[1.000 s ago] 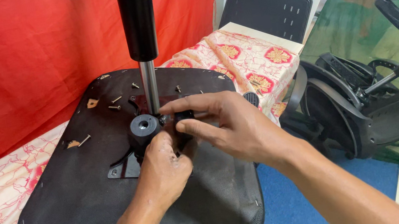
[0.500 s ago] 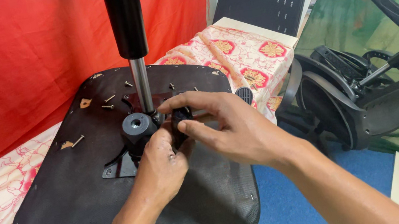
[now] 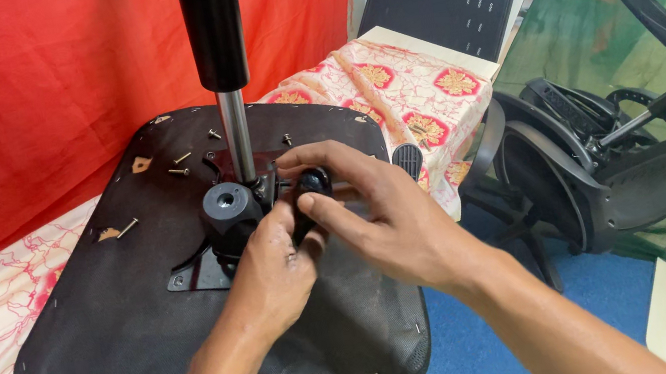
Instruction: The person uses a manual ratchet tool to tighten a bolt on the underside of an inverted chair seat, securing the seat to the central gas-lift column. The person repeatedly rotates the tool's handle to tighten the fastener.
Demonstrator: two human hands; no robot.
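Head view: fingers of both the left hand point(image 3: 274, 264) and right hand point(image 3: 387, 214) pinch the black knob point(image 3: 311, 189) between them.

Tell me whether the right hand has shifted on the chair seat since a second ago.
No. The right hand stays at the black knob beside the metal post; only the camera view shifts.

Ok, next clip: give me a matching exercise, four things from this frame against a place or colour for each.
Things:
1. chair seat
2. gas lift cylinder
3. loose screws
4. backdrop cloth

Descriptions:
A. red, behind the table
B. upside down on the patterned tablecloth
C. upright, rising from the seat's mechanism
D. scattered on the seat's underside

Pairs: 1-B, 2-C, 3-D, 4-A
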